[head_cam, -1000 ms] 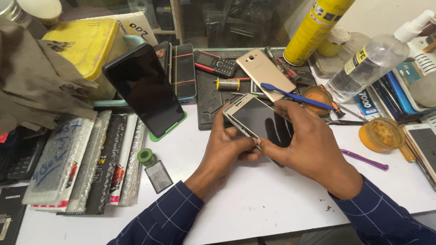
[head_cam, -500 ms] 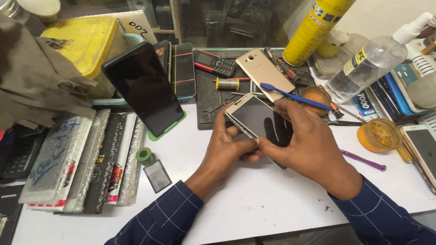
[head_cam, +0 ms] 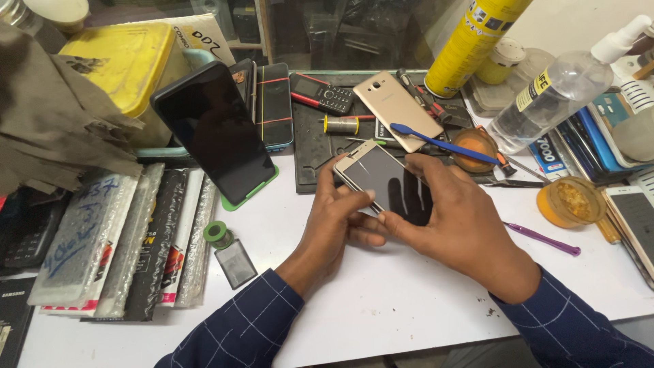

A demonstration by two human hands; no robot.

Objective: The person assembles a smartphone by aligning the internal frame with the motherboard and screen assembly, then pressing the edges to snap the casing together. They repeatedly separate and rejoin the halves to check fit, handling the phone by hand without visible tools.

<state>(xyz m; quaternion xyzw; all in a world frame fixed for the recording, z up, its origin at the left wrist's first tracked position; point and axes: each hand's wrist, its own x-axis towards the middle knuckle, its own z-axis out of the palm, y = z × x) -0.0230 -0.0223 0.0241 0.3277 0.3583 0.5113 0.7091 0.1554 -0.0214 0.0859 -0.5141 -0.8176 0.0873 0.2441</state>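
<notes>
The slim gold-framed smartphone with a dark glass screen [head_cam: 383, 180] sits tilted just above the white worktable [head_cam: 381, 307], at the front edge of the dark repair mat [head_cam: 313, 146]. It looks light and stiff, but the glass is slick and fragile, so hold it by the side edges. Your left hand [head_cam: 334, 228] curls closed around its near edge, thumb on the screen; your right hand [head_cam: 453, 221] arches over it, fingertips pressing the glass

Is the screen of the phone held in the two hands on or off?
Off: the phone held by the left hand and right hand shows only dark, reflective glass.
</notes>
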